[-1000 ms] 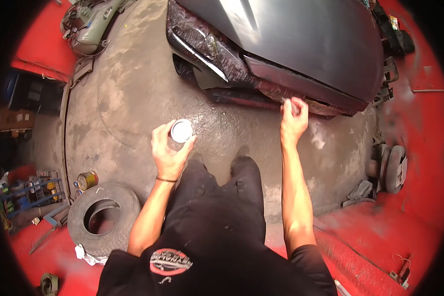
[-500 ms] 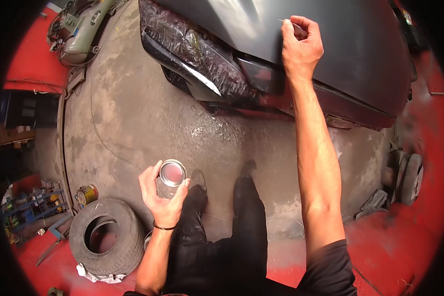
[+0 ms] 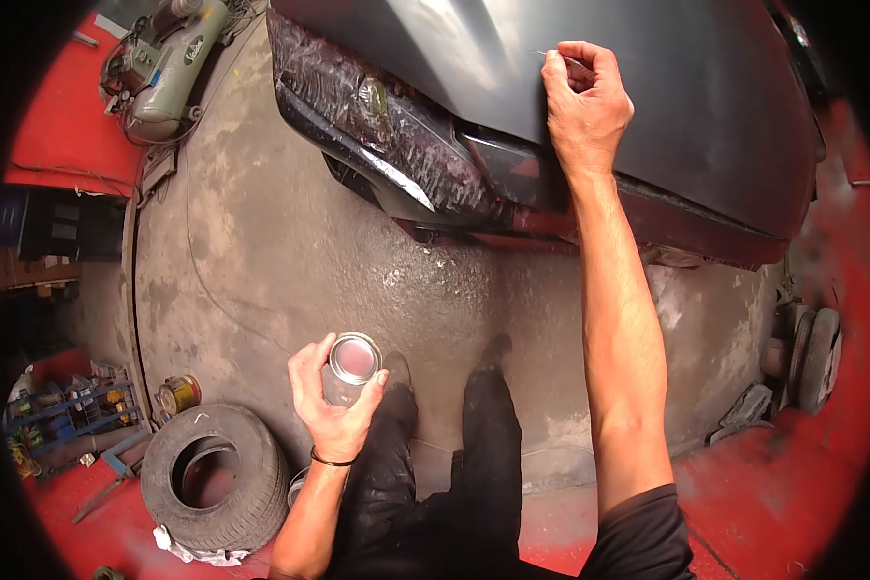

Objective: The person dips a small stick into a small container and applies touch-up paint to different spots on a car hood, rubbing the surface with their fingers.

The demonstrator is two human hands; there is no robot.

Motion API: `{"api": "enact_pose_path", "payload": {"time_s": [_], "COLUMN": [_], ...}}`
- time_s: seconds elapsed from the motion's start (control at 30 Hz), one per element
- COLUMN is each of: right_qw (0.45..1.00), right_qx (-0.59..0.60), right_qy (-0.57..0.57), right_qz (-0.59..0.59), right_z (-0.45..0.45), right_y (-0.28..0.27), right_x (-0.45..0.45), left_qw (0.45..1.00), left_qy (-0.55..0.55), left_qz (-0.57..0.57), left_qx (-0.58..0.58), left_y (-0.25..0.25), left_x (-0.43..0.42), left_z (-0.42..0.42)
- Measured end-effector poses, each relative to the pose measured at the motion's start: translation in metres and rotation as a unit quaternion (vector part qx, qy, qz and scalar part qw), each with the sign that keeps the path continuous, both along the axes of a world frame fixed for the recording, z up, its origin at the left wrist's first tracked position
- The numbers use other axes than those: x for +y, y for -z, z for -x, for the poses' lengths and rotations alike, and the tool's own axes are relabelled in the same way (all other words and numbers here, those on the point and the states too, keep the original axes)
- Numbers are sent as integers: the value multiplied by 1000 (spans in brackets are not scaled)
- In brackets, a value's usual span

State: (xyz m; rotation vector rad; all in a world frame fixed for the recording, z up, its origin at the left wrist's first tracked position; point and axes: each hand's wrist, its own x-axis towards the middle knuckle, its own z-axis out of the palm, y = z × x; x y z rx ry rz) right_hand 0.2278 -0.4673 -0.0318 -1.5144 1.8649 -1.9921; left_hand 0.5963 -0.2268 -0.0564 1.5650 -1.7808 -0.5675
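Observation:
Low and left of centre, my left hand (image 3: 336, 401) is wrapped round a small round can (image 3: 355, 359) with a silver rim and a pinkish top or inside. My right hand (image 3: 587, 97) reaches over the dark grey car panel (image 3: 706, 106), thumb and fingertips pinched together. A thin, light, pointed thing sticks out to the left from that pinch; it is too small to name. Whether the fingertips touch the panel cannot be told. Crinkled plastic film (image 3: 387, 116) covers part of the car's front, beside a glossy black edge piece.
A tyre (image 3: 215, 478) lies at lower left, with a yellow tin (image 3: 178, 394) behind it. At upper left is a green air compressor (image 3: 179, 72). A blue rack (image 3: 72, 411) stands at far left. More tyres (image 3: 819, 360) lean at the right.
My right hand has risen from the car's lower edge to above the panel. My left hand, with the can, sits lower in view than a second ago. The view has shifted.

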Motion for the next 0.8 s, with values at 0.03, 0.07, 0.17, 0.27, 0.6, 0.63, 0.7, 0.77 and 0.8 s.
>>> {"api": "enact_pose_path", "payload": {"time_s": [0.03, 0.07, 0.17, 0.27, 0.6, 0.63, 0.7, 0.77, 0.8], "right_qw": [1000, 1000, 1000, 1000, 1000, 1000, 1000, 1000, 1000], "right_qx": [2, 3, 3, 4, 15, 16, 18, 18, 18], "right_qy": [0, 0, 2, 6, 11, 10, 9, 12, 12], "right_qz": [-2, -4, -3, -5, -10, -13, -20, -19, -19], "right_z": [0, 0, 0, -2, -2, -2, -2, -1, -2], "right_y": [0, 1, 2, 1, 0, 0, 0, 0, -1], "right_x": [0, -1, -1, -1, -1, -1, 0, -1, -1], "left_qw": [1000, 1000, 1000, 1000, 1000, 1000, 1000, 1000, 1000], "left_qy": [1, 2, 6, 7, 3, 3, 4, 4, 3], "left_qz": [-1, -2, -3, -2, -7, -6, -5, -6, -6], "left_qx": [-1, -3, -4, 2, 12, 10, 7, 8, 9], "left_y": [0, 1, 2, 4, 2, 2, 2, 3, 3], "left_x": [-1, -2, -3, -4, -8, -9, -9, -10, -10], "left_z": [0, 1, 1, -1, -5, -6, -6, -6, -6]}}
